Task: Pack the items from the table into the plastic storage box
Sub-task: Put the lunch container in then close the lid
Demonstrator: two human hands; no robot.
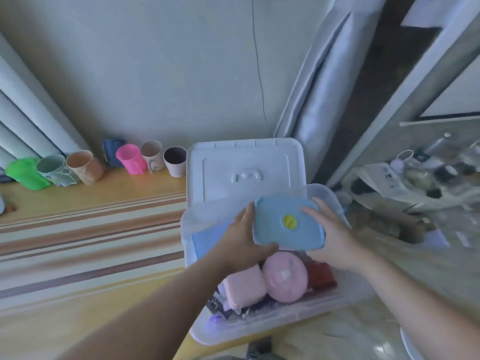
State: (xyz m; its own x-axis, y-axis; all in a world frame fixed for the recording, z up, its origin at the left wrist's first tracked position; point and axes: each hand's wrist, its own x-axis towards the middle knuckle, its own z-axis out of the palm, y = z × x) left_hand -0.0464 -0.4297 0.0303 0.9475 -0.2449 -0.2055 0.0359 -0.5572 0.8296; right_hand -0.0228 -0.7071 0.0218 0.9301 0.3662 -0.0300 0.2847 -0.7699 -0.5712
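A clear plastic storage box (262, 324) stands at the table's right end. Both hands hold a light blue food container with a yellow valve on its lid (288, 224) above the box. My left hand (242, 239) grips its left edge and my right hand (335, 237) grips its right edge. Inside the box lie a round pink container (284, 278), a pink rectangular container (244, 287), a blue container (205, 241), something dark red (320, 276) and some dark packets at the bottom.
The box's white lid (245, 167) stands propped behind it. Several cups line the back of the wooden table (91, 229): green (26, 174), pale green, orange, blue, pink (130, 159), beige and a dark-lined one (175, 162). A cluttered surface (415, 183) lies to the right.
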